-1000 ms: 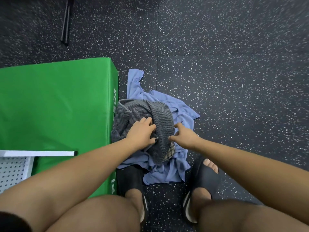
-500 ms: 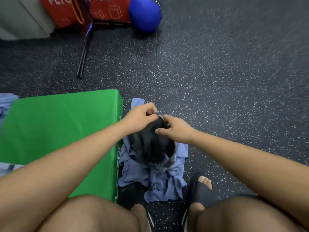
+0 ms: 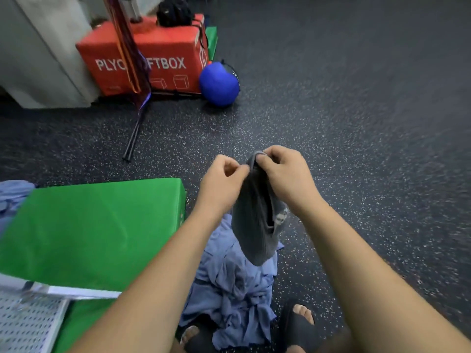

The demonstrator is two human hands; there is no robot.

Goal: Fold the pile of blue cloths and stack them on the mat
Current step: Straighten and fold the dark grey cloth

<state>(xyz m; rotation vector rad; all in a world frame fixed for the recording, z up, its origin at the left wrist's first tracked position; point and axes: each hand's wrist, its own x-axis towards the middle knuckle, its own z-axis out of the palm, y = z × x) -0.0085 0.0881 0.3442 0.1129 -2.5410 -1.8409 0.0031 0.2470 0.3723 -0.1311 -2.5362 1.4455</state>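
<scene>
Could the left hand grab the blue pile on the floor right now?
Probably not yet: the left hand is busy pinching the grey cloth. Once freed, the blue pile lies unobstructed just below.

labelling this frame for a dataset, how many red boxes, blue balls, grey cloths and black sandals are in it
red box: 1
blue ball: 1
grey cloth: 1, pinched at its top by the left hand and right hand
black sandals: 2, the left one partly hidden
total: 5
</scene>
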